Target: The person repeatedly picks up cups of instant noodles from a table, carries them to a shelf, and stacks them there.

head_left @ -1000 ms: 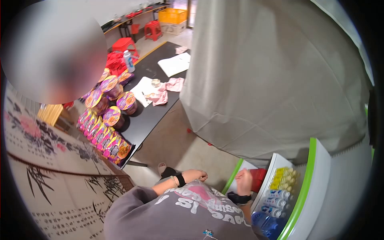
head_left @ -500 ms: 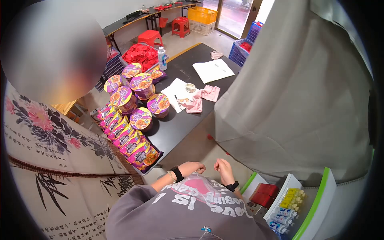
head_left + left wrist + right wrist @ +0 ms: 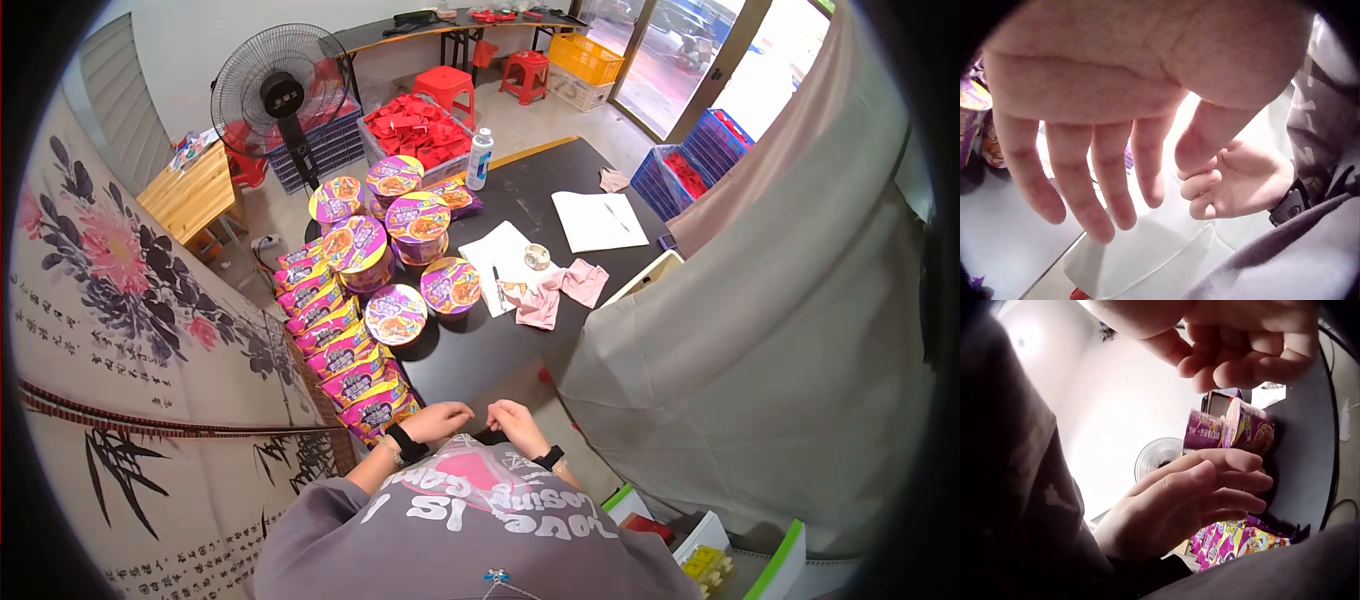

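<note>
Both hands hover in front of the body near the front edge of the black table (image 3: 480,372). My left hand (image 3: 437,422) holds nothing; its fingers hang relaxed and slightly bent in the left wrist view. The right hand (image 3: 517,428) is beside it, empty too, with loosely curled fingers (image 3: 1254,372). A gap separates the two hands in the head view. Nearest to them are a row of pink-and-yellow snack packets (image 3: 372,388) along the table's left edge and several purple noodle cups (image 3: 396,315) standing behind and beside the packets.
Farther along the table are a bottle (image 3: 480,160), an open notebook (image 3: 600,221), a roll of tape (image 3: 537,257) and a pink cloth (image 3: 540,305). A printed screen (image 3: 130,300) borders the left, a grey curtain (image 3: 740,380) the right. A fan (image 3: 283,95) stands behind.
The view has swung right-to-left toward the table, and the low shelf with bottles has slid to the lower right edge. The right hand has come from beside the shelf to near the left hand.
</note>
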